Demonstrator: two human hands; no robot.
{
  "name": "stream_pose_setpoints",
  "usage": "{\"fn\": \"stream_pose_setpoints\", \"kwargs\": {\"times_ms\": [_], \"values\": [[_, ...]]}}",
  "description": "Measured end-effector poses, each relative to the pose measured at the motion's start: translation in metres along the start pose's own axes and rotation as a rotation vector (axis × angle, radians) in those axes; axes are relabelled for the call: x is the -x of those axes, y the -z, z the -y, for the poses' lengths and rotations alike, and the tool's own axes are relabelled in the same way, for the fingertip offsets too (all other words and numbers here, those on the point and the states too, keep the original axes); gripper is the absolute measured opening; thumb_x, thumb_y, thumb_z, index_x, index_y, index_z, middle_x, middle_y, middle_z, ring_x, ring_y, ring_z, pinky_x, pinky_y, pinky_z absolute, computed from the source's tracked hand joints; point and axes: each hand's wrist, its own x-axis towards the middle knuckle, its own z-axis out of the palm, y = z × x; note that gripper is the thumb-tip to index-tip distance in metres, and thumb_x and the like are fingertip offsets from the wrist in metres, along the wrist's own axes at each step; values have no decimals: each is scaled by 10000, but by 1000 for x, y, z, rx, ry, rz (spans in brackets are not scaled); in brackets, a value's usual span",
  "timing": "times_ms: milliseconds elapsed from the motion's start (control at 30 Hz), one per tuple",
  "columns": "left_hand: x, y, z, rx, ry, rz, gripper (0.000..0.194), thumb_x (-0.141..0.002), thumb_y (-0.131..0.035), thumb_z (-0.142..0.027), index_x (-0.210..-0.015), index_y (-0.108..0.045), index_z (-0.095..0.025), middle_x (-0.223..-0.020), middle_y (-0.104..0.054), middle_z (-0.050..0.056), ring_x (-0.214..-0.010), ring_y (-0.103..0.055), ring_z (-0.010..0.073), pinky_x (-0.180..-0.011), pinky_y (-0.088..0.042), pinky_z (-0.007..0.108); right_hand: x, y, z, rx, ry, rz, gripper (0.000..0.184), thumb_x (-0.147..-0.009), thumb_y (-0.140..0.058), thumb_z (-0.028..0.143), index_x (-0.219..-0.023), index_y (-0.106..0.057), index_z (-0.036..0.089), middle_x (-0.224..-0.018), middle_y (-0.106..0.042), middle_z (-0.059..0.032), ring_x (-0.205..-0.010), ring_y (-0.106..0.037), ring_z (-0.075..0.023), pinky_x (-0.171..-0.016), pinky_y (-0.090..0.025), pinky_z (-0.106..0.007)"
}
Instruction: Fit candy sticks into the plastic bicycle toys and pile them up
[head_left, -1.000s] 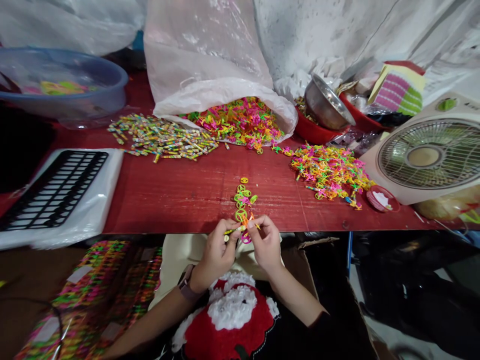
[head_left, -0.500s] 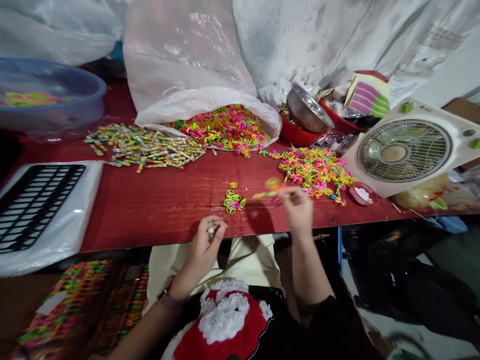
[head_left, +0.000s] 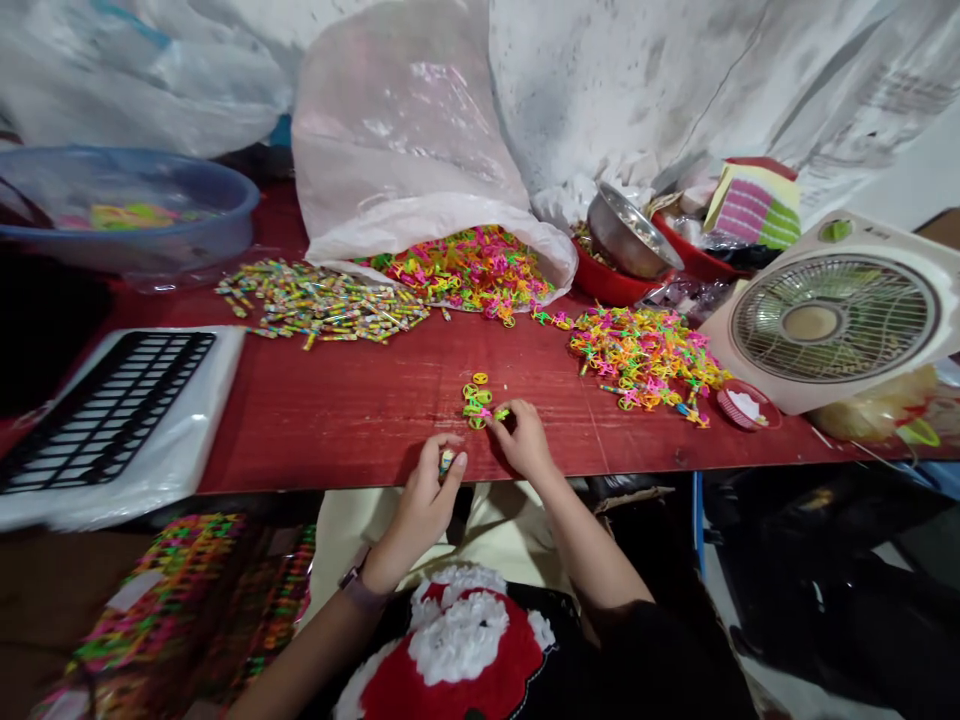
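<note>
The left hand (head_left: 429,487) and the right hand (head_left: 527,440) work at the near edge of the red table (head_left: 360,400), around a small cluster of plastic wheel parts (head_left: 477,411) in green, yellow and pink. Taking that cluster as the centre of a clock, with twelve pointing away from the person, the left hand sits at about half past seven, its fingers curled round a patterned tube (head_left: 446,460) of which just the pale end shows. The right hand comes in from four o'clock, thumb and forefinger narrow and close together at the cluster's edge, just beside a yellow-green piece (head_left: 502,413); whether they pinch a part cannot be told.

The step in hand appears to be picking a part from the cluster while the other hand keeps a tube ready. The next move seems to call for a light fingertip pinch that separates one piece without dragging its neighbours, and for the tube's end to stay exposed.

At ten o'clock lies a heap of tubes (head_left: 330,300); at twelve, a white bag (head_left: 412,120) spills loose plastic parts (head_left: 480,270). Between two and three is a bright mixed pile (head_left: 645,360), with a fan (head_left: 814,318) beyond.
</note>
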Motion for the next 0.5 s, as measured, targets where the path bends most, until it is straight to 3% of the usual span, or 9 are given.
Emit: {"fn": "stream_pose_setpoints", "kwargs": {"times_ms": [100, 233, 367, 500], "values": [[-3, 4, 4, -48, 7, -16, 302, -996, -580, -408, -1230, -554, -218, -1161, -663, 89, -1012, -658, 193, -916, -494, 312, 3, -8, -4, -276, -73, -45, 288, -873, -736, 493, -904, -643, 222, -888, -676, -30, -842, -603, -193, -797, -490, -310], [-10, 2, 0, -35, 3, -27, 388, -985, -601, -407, -1310, -516, -213, -1021, -660, 49, -881, -653, 165, -858, -501, 296, 7, -6, 8, -592, -195, 15, 402, -765, -826, 547, -819, -592, 224, -750, -632, 20, -689, -582, -149, -672, -483, -269], [-21, -5, -4, -44, 34, 58, 513, -940, -665, -467, -1352, -519, -200, -916, -671, 22, -763, -642, 167, -740, -505, 286, 15, -8, 16, -691, -248, 43, 424, -736, -855, 546, -803, -587, 225, -731, -614, 22, -654, -557, -138, -636, -479, -262], [-25, -8, -3, -95, 28, 25, 388, -927, -668, -460, -1204, -625, -191, -863, -669, 16, -733, -618, 153, -699, -494, 259, 22, -11, 21, -708, -208, -6, 378, -781, -829, 521, -861, -608, 226, -852, -644, -3, -720, -571, -140, -683, -498, -261]]}}
